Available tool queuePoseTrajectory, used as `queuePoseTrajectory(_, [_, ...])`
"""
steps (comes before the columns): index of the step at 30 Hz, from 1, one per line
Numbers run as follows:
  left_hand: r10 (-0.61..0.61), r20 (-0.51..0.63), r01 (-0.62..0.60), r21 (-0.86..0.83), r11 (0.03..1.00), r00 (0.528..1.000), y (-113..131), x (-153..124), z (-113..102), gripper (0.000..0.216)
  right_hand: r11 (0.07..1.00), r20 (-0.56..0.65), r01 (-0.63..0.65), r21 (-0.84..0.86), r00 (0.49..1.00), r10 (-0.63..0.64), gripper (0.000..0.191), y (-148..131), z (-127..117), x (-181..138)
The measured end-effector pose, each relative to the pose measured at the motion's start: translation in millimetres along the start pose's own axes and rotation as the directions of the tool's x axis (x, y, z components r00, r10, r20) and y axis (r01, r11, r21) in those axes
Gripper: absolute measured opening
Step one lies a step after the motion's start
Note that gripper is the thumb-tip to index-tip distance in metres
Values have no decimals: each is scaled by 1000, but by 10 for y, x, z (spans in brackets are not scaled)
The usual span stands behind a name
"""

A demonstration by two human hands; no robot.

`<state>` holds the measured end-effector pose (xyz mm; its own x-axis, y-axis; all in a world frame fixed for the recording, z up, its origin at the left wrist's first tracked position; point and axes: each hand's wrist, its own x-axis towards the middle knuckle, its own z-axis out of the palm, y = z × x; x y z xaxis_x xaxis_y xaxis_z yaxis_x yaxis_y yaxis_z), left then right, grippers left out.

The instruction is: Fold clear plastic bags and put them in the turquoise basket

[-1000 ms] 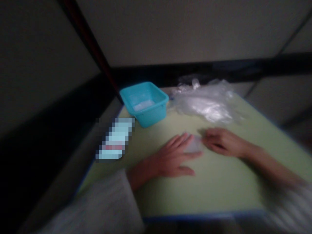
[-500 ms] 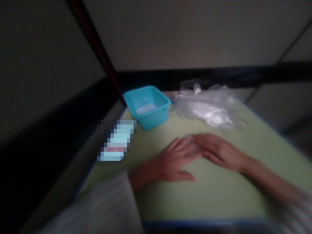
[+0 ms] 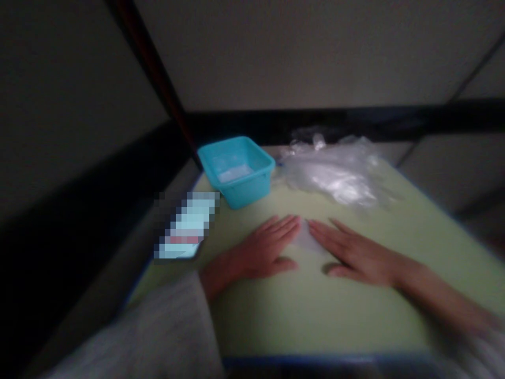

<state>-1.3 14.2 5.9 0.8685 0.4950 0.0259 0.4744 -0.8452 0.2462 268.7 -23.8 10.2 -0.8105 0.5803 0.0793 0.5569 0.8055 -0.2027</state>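
A small, pale, translucent sheet (image 3: 308, 238) lies flat on the light green table (image 3: 315, 321); the blur hides whether it is paper or plastic. My left hand (image 3: 266, 250) rests with its fingers stretched over the sheet's left side, thumb apart. From the other side my right hand (image 3: 355, 252) reaches in, its straight fingers on the sheet's right part and its thumb spread away. Both palms face down, and a narrow gap separates the fingertips. Neither hand grips anything.
A turquoise plastic basket (image 3: 248, 190) stands at the back left with something whitish inside. Right of it lies a heap of clear plastic bags (image 3: 335, 173). A pixelated, phone-like flat object (image 3: 187, 226) lies by the left edge. Walls (image 3: 315, 58) rise behind the table.
My hands have moved apart from their overlap at the fingertips. The pale sheet now shows between them. The basket and plastic bags have stayed in place.
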Motion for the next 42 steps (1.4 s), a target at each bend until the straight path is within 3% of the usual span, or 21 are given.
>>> queuePoseTrajectory(13, [-3, 31, 4, -19, 1000, 1000, 17, 18, -82, 77, 1000, -24, -13, 2, 1000, 13, 80, -7, -4, -13])
queuePoseTrajectory(26, [-2, 21, 3, -26, 1000, 1000, 19, 14, -68, 77, 995, 20, 62, 73, 998, -64, 78, -119, -5, 20])
queuePoseTrajectory(31, [11, -28, -15, -151, 988, 1000, -87, 4, -64, 79, 994, 9, 77, 72, 997, -78, 75, -103, 7, 9])
queuePoseTrajectory(37, [33, -151, -88, -374, 923, 988, -350, -51, -41, 40, 995, 11, 78, 55, 997, -79, 76, -103, -25, 17])
queuePoseTrajectory(42, [62, -150, -114, -366, 923, 987, -382, -68, -48, 38, 997, -58, 72, 9, 996, -71, 75, -78, -44, 92])
